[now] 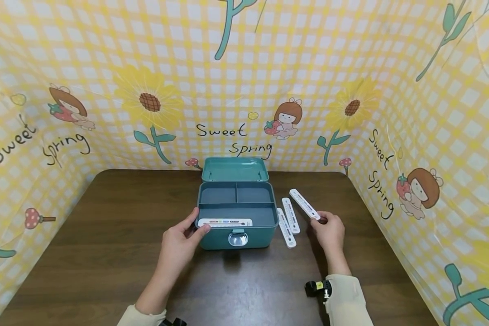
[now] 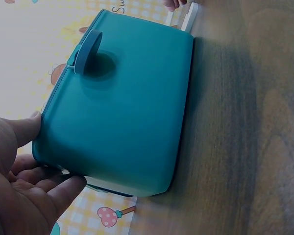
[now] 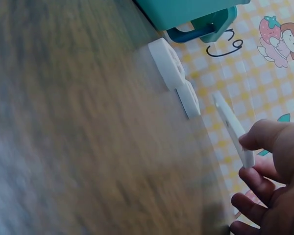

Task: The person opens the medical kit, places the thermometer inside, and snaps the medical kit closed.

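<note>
A teal storage box [image 1: 236, 239] stands with its lid [image 1: 235, 170] tipped back, showing a grey divided tray [image 1: 236, 212]. One slim white case [image 1: 242, 222] with coloured print lies along the tray's front. My left hand [image 1: 178, 246] grips the box's left front corner, thumb on the front and fingers round the side, as the left wrist view also shows. Right of the box, my right hand [image 1: 329, 230] pinches the near end of another slim white case [image 3: 229, 122] between thumb and fingers, held above the table. Two more white cases [image 1: 286, 227] [image 1: 291, 215] lie between box and hand.
The dark wooden table [image 1: 118, 217] is enclosed at the back and sides by a yellow checked cloth [image 1: 236, 90] with flowers and cartoon figures. A clear latch [image 1: 238, 239] juts from the box front. A black wrist camera [image 1: 318, 288] sits by the right sleeve.
</note>
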`<state>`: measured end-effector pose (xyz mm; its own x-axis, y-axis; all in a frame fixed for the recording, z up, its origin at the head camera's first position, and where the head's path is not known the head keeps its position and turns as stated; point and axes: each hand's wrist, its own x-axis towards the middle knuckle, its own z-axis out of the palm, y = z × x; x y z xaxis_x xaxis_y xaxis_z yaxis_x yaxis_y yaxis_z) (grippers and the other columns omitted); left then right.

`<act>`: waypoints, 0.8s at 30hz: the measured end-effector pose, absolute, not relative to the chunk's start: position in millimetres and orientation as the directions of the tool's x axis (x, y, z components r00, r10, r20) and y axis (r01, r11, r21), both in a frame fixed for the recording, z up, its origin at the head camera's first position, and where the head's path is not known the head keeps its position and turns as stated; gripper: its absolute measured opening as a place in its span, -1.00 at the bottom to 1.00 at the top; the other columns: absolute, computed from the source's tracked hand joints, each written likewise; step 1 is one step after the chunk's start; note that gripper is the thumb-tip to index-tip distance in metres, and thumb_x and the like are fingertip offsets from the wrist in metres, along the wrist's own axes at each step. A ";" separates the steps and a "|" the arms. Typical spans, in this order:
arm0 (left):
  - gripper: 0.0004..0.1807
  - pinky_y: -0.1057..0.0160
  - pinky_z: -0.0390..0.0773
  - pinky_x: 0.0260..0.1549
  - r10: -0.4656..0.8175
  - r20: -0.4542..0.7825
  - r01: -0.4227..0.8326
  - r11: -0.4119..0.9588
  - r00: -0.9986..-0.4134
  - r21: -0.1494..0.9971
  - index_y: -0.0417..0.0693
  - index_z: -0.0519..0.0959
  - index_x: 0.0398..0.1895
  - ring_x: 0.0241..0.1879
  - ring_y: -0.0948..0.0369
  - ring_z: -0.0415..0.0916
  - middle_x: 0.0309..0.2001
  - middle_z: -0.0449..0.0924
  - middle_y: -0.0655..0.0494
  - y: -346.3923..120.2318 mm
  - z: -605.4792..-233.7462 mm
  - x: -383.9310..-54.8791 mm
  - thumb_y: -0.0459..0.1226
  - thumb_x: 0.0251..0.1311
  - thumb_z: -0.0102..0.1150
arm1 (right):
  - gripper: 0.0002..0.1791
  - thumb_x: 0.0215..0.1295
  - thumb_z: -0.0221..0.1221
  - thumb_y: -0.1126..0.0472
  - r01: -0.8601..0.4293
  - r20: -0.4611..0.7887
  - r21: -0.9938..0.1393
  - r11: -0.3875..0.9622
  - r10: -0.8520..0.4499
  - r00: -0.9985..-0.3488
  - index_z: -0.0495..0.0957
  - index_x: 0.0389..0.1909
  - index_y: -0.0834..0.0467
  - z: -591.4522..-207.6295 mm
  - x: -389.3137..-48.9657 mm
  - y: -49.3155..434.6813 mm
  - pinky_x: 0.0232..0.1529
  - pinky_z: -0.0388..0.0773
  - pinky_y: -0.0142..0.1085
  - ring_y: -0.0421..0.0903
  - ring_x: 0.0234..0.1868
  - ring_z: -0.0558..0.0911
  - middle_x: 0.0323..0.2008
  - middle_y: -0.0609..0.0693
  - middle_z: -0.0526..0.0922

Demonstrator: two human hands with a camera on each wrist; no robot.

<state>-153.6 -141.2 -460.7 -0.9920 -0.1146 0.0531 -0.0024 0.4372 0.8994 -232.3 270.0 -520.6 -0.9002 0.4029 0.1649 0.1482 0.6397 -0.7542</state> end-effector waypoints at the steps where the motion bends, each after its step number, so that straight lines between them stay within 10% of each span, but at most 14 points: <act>1: -0.23 0.17 0.59 0.10 -0.116 0.054 -0.002 0.435 -0.992 0.900 0.14 0.38 0.50 0.33 0.09 0.50 0.46 0.38 0.03 -141.2 -460.7 -153.5 0.10 0.26 0.36 | -0.65 0.20 0.36 0.18 0.143 0.164 -0.765 0.628 0.405 -0.899 0.71 -0.02 0.25 -520.1 -232.0 270.4 -0.05 0.52 -0.08 0.13 -0.07 0.61 -0.12 0.20 0.69; 24: -0.23 0.19 0.60 0.08 -0.130 0.043 -0.014 0.411 -0.991 0.912 0.15 0.39 0.49 0.30 0.09 0.54 0.44 0.40 -0.02 -141.2 -461.7 -152.2 0.10 0.24 0.38 | -0.67 0.24 0.36 0.30 -0.093 0.294 -0.864 0.495 0.346 -0.891 0.69 0.03 0.26 -485.1 -219.3 273.1 0.06 0.43 -0.06 0.09 0.01 0.54 -0.08 0.17 0.64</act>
